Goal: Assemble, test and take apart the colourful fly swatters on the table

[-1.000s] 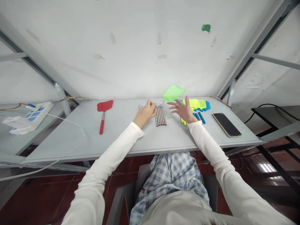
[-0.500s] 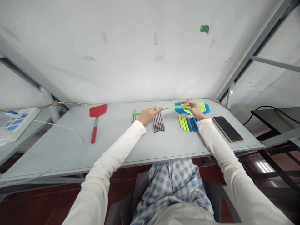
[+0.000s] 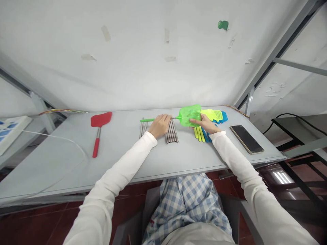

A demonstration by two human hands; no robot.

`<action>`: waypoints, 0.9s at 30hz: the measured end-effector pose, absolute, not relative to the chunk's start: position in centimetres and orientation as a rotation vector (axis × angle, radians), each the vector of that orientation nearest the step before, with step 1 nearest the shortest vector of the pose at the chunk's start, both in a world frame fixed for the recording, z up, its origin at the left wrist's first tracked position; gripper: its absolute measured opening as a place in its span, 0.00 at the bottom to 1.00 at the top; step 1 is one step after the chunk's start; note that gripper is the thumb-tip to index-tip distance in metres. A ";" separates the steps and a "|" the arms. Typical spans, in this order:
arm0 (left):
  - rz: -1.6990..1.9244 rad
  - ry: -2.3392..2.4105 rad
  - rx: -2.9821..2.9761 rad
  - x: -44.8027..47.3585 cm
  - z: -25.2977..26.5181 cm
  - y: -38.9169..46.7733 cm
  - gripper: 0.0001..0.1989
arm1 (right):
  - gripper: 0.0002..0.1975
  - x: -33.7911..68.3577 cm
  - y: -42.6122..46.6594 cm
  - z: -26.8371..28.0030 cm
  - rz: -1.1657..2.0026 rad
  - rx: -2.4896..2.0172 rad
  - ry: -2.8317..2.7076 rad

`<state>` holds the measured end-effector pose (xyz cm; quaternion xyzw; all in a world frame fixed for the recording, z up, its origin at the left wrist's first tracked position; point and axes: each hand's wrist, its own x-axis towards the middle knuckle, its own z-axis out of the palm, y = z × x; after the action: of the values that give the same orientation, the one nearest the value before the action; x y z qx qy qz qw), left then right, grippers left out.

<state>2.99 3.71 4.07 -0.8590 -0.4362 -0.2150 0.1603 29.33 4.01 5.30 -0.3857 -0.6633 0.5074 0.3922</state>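
A green fly swatter is held level above the table, its mesh head toward the right and its green handle toward the left. My left hand is closed around its metal rod, close to the handle. At the other end my right hand grips the mesh head, thumb lying on the near face. Beneath my left hand lies a row of several metal rods, partly covered. Yellow handle grips and blue handle grips rest below my right hand, which hides part of them.
A red fly swatter lies on the left of the table. Yellow and blue swatter heads are stacked at the back right, near a phone. Two thin rods lie left of my left hand. A white cable crosses the far left.
The green swatter head has turned from edge-on to face me. My right hand has shifted slightly left and lower, its thumb now across the mesh. My left hand keeps its hold.
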 end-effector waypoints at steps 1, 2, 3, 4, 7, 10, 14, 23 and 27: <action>-0.640 -1.230 -2.459 3.2 4.1 3.6 0.19 | 0.20 28.9 3.7 5.4 1.283 -0.962 -1.679; -0.649 -1.218 -2.469 3.3 4.0 3.5 0.19 | 0.20 28.6 3.4 5.6 1.263 -0.950 -1.658; -0.643 -1.218 -2.479 3.5 4.0 3.4 0.20 | 0.19 28.3 3.1 5.7 1.238 -0.942 -1.632; -0.625 -1.233 -2.492 3.6 4.0 3.3 0.20 | 0.19 28.1 3.0 5.9 1.218 -0.940 -1.613; -0.556 -1.348 -2.512 3.6 4.1 3.1 0.22 | 0.19 28.2 3.0 6.0 1.162 -0.951 -1.644; -0.529 -1.415 -2.517 3.1 4.3 3.2 0.22 | 0.17 29.5 3.7 6.0 1.054 -1.012 -1.685; -0.580 -1.466 -2.489 1.6 4.7 3.8 0.21 | 0.17 32.6 4.8 6.3 0.887 -1.105 -1.586; -0.696 -1.107 -2.671 1.9 6.3 3.0 0.18 | 0.16 32.0 1.9 8.8 0.916 -1.134 -1.846; -0.530 -1.085 -2.753 3.6 9.7 0.0 0.19 | 0.16 30.9 -0.2 11.3 0.815 -1.113 -1.817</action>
<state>3.62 0.00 9.71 -0.9137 -0.3600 -0.1758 0.0679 30.86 -0.18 11.27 -0.4433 -0.7240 0.3248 0.4169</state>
